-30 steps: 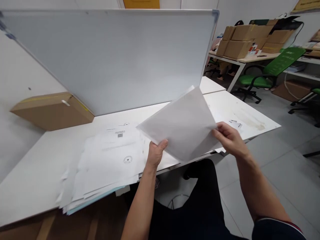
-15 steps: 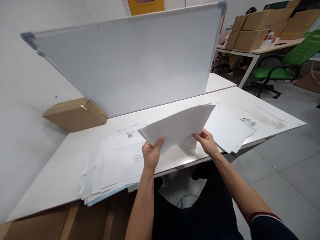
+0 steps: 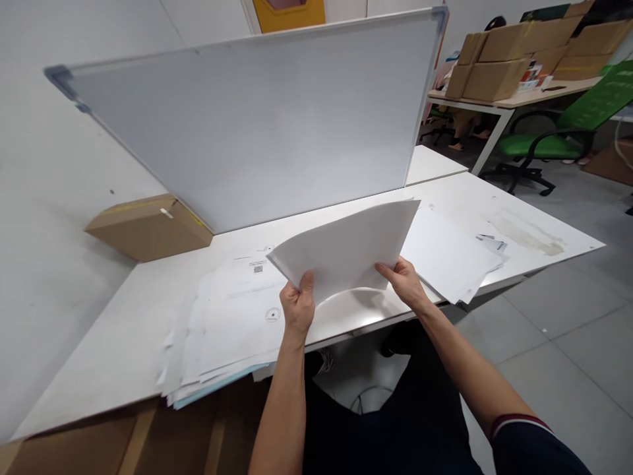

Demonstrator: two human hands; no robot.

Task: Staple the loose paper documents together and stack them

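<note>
White paper sheets [image 3: 351, 244], held together in a thin batch, tilt upward in our two hands over the front of a white desk [image 3: 103, 349], their upper edge bowed. Our left hand [image 3: 297, 307] grips them at the near left, thumb pressed on the side facing us; our right hand [image 3: 405, 284] pinches them low on the right between thumb and fingers. We cannot tell whether their bottom edge touches the desk. To our left lies a broad pile of papers [image 3: 222, 340] bearing a round printed mark, a pale blue sheet [image 3: 217, 388] jutting out at its base. To our right, near our hand, rests a smaller stack [image 3: 442, 257]. Facing us, a large whiteboard [image 3: 257, 132] stands along the back, a cardboard box [image 3: 153, 232] by its left end.
</note>
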